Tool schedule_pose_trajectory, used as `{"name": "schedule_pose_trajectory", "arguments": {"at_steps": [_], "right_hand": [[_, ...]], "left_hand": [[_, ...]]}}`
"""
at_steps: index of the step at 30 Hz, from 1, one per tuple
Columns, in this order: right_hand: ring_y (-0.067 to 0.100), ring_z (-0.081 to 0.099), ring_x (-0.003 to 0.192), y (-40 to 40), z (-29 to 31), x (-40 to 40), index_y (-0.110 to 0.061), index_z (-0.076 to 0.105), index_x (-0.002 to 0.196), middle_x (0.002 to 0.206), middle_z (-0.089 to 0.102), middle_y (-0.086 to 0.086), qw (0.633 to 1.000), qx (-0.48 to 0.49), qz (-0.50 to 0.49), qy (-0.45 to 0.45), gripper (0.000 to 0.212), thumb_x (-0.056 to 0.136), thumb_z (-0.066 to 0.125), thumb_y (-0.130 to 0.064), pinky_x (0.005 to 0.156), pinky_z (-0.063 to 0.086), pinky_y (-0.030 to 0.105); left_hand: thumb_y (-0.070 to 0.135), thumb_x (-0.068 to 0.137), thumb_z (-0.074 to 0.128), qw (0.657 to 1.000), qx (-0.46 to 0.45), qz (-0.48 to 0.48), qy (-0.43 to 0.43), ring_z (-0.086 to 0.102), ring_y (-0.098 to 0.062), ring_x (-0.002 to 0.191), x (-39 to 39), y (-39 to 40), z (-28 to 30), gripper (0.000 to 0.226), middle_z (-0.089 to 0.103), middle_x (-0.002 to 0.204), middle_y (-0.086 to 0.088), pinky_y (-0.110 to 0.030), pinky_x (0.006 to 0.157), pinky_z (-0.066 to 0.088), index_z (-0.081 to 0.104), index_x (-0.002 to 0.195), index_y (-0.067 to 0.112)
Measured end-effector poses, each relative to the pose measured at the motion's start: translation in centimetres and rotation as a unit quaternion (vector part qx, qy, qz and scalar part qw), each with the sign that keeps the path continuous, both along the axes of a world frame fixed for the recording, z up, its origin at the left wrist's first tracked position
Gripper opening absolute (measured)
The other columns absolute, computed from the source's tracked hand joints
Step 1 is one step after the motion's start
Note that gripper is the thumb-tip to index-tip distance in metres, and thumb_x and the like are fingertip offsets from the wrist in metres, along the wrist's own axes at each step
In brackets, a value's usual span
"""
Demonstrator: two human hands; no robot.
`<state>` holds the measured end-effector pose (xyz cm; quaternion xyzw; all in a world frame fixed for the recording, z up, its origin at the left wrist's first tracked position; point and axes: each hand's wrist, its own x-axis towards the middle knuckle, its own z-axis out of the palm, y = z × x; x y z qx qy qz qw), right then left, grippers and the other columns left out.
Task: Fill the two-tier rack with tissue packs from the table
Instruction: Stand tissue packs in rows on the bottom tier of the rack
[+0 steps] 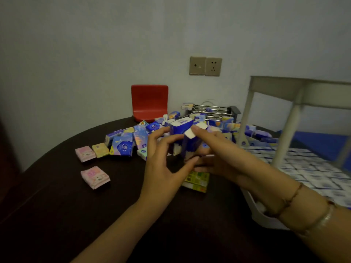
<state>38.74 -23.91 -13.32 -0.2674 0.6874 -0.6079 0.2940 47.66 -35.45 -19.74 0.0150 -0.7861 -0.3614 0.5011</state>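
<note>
both hands over dark bench [57, 205]. pink packs [95, 177] far left, loose pile [129, 141] behind. left grip [161, 164] and right grip [214, 162] grasping blue tissue packs [183, 133] together. rack [296, 168] right, lower tier lined with packs.

Red chair [149, 100] behind table; wall sockets [205, 66] above.
</note>
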Motion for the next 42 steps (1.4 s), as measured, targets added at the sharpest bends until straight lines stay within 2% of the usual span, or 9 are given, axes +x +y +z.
{"name": "schedule_pose_trajectory", "arguments": {"at_steps": [7, 11, 15, 19, 24, 30, 33, 36, 42], "right_hand": [[0.026, 0.073, 0.079, 7.3, 1.8, 2.5, -0.018, 0.055, 0.114, 0.089, 0.073, 0.013, 0.997, 0.042, 0.019, 0.064, 0.073, 0.072, 0.039, -0.075, 0.068, 0.059, 0.038], [0.021, 0.073, 0.071, 13.1, 2.2, 2.7, -0.037, 0.048, 0.105, 0.086, 0.072, 0.003, 0.988, 0.054, -0.005, 0.145, 0.064, 0.054, 0.042, -0.077, 0.065, 0.059, 0.041], [0.015, 0.071, 0.077, 18.8, 3.1, 2.6, -0.041, 0.047, 0.101, 0.094, 0.065, -0.009, 0.974, 0.018, -0.012, 0.228, 0.046, 0.061, 0.045, -0.062, 0.065, 0.06, 0.033], [0.006, 0.067, 0.093, 23.2, 2.7, 0.6, -0.039, 0.049, 0.118, 0.113, 0.06, -0.012, 0.977, -0.006, -0.022, 0.21, 0.054, 0.067, 0.064, -0.036, 0.061, 0.057, 0.025], [-0.001, 0.065, 0.094, 27.1, 1.2, -2.4, -0.034, 0.051, 0.117, 0.107, 0.063, -0.013, 0.972, 0.006, -0.073, 0.225, 0.052, 0.069, 0.067, -0.024, 0.06, 0.058, 0.022], [0.004, 0.068, 0.089, 31.6, -0.3, -7.1, -0.031, 0.053, 0.11, 0.107, 0.067, -0.005, 0.963, 0.054, -0.122, 0.236, 0.043, 0.072, 0.07, -0.02, 0.06, 0.055, 0.023], [0.009, 0.068, 0.094, 33.7, -0.8, -9.3, -0.032, 0.053, 0.107, 0.103, 0.07, -0.005, 0.961, 0.108, -0.112, 0.229, 0.044, 0.069, 0.072, -0.022, 0.072, 0.056, 0.028], [0.004, 0.064, 0.094, 34.4, -1.4, -10.6, -0.032, 0.051, 0.109, 0.109, 0.064, -0.009, 0.952, 0.165, -0.094, 0.238, 0.042, 0.076, 0.07, -0.015, 0.063, 0.055, 0.02], [0.001, 0.062, 0.098, 33.9, -2.7, -12.6, -0.031, 0.051, 0.11, 0.111, 0.06, -0.012, 0.952, 0.166, -0.081, 0.244, 0.042, 0.078, 0.069, -0.012, 0.065, 0.056, 0.019]], "left_hand": [[0.022, 0.084, 0.063, 0.994, -0.023, -0.086, 0.066, 0.043, -0.012, 0.129, 1.7, 5.8, 3.1, 0.042, 0.042, 0.131, 0.007, -0.025, 0.097, 0.047, 0.045, 0.122, 0.03], [0.017, 0.087, 0.063, 0.984, -0.019, -0.169, 0.049, 0.044, -0.011, 0.129, 2.0, 9.9, 3.6, 0.049, 0.04, 0.133, 0.019, -0.027, 0.095, 0.05, 0.039, 0.127, 0.034], [0.016, 0.089, 0.06, 0.967, 0.021, -0.254, 0.019, 0.045, -0.001, 0.127, 1.1, 14.3, 3.9, 0.048, 0.04, 0.131, 0.029, -0.02, 0.09, 0.05, 0.037, 0.126, 0.038], [0.02, 0.092, 0.057, 0.957, 0.046, -0.287, -0.019, 0.048, -0.008, 0.126, -1.3, 18.0, 3.7, 0.047, 0.042, 0.137, 0.015, -0.031, 0.094, 0.052, 0.037, 0.133, 0.031], [0.021, 0.093, 0.055, 0.942, 0.052, -0.319, -0.086, 0.047, -0.004, 0.125, -4.8, 21.3, 3.3, 0.049, 0.042, 0.138, 0.009, -0.032, 0.09, 0.054, 0.036, 0.139, 0.023], [0.049, 0.088, 0.054, 0.944, -0.106, -0.221, -0.221, 0.032, -0.002, 0.134, -9.3, 22.6, 2.6, 0.065, 0.032, 0.149, 0.01, -0.032, 0.108, 0.037, 0.028, 0.144, 0.028], [0.059, 0.087, 0.048, 0.903, -0.235, -0.162, -0.321, 0.017, -0.009, 0.143, -10.7, 22.4, 2.2, 0.081, 0.012, 0.159, 0.008, -0.033, 0.115, 0.02, 0.012, 0.151, 0.027], [0.066, 0.088, 0.038, 0.846, -0.341, -0.107, -0.395, 0.005, -0.013, 0.146, -11.8, 22.1, 1.5, 0.085, -0.004, 0.16, 0.004, -0.036, 0.118, 0.01, 0.002, 0.153, 0.024], [0.068, 0.09, 0.027, 0.797, -0.405, -0.074, -0.441, 0.002, -0.018, 0.147, -12.7, 22.2, 0.9, 0.08, -0.003, 0.16, 0.0, -0.041, 0.119, 0.008, 0.001, 0.152, 0.025]]}}
